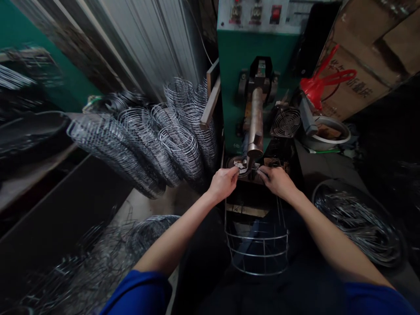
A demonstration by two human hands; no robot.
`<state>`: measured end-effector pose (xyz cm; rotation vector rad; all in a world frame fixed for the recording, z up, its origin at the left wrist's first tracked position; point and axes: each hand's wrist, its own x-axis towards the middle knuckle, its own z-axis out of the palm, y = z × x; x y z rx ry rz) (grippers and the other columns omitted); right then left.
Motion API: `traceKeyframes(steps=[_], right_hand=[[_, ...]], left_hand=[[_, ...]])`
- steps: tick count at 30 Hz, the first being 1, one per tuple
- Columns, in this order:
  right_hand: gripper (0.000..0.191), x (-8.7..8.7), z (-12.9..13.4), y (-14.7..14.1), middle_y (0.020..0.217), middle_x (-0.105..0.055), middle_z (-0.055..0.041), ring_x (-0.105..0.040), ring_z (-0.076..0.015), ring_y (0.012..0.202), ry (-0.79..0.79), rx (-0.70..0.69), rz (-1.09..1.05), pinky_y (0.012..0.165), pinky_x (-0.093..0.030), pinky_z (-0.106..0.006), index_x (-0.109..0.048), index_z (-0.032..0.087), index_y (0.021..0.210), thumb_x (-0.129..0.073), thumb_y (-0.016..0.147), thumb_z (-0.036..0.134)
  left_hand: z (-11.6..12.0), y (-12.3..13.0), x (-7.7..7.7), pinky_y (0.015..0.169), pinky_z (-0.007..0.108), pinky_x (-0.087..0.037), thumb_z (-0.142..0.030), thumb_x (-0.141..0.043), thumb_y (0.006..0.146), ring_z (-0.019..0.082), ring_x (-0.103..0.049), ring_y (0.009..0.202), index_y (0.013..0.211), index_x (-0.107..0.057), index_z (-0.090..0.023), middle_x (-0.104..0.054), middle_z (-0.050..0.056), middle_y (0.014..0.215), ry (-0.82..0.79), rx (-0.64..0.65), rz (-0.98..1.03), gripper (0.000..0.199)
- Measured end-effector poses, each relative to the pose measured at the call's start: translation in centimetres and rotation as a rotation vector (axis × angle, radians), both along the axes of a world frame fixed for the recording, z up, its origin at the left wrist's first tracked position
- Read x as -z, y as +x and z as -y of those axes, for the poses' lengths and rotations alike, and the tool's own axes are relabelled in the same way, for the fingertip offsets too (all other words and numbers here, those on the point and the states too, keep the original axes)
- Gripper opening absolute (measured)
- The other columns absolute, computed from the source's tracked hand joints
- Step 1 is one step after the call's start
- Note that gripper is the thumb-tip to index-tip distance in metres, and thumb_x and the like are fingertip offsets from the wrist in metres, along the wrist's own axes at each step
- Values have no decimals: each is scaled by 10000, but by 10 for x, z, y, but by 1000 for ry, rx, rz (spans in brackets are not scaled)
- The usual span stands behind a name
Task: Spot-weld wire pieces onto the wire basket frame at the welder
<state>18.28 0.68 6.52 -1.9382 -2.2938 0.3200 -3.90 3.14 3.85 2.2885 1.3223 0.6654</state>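
A curved wire basket frame (257, 254) hangs below my hands, its side wires running up towards both of them. My left hand (223, 183) is closed in a pinch at the frame's upper left, beside the lower tip of the machine. On the other side my right hand (278, 181) pinches the frame's upper right, with a thin wire at its fingertips. Between the two hands, the thick metal electrode arm (256, 122) of a green spot welder (234, 57) comes down to a small round base. The exact contact at the tip is too small to make out.
Stacks of wire rings (182, 151) stand at the left behind a bar. Loose wire pieces (82, 267) litter the lower left. At the right are a basin of bent wires (357, 223), a metal bowl (331, 135), a red plastic bag (315, 89) and cardboard boxes (367, 48).
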Motion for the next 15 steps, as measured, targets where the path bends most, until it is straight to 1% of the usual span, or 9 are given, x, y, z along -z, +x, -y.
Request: traceKeyframes(steps=[4,7,10,15], right_hand=[[331,-1,0,0,823,-696,-46,-634,-188,783,-9,-12,-6,689,-378,-256,-661,259,973,-377,993,429],[321,-1,-1,1,805,-690,-41,-630,-181,757,-26,-17,-33,682,-377,-254,-663,256,960,-390,990,422],[329,-1,-3,2,781,-683,-37,-619,-174,721,-46,-24,-67,666,-373,-253,-671,253,948,-392,990,421],[306,-1,-2,1,791,-685,-38,-613,-172,736,-12,-23,-104,681,-377,-250,-675,247,928,-417,981,402]], left_hand=[[-1,0,-1,611,252,-322,-224,-427,933,139,-540,624,866,-640,-185,-631,24,705,4,7,-6,226],[-1,0,-3,588,249,-307,-228,-434,931,124,-497,573,837,-639,-183,-616,17,685,-20,15,13,230],[-1,0,-6,581,244,-295,-220,-437,930,112,-465,551,850,-652,-186,-617,13,696,-31,16,18,232],[0,1,-7,589,238,-298,-216,-426,930,113,-483,571,832,-648,-186,-605,14,684,-39,2,21,245]])
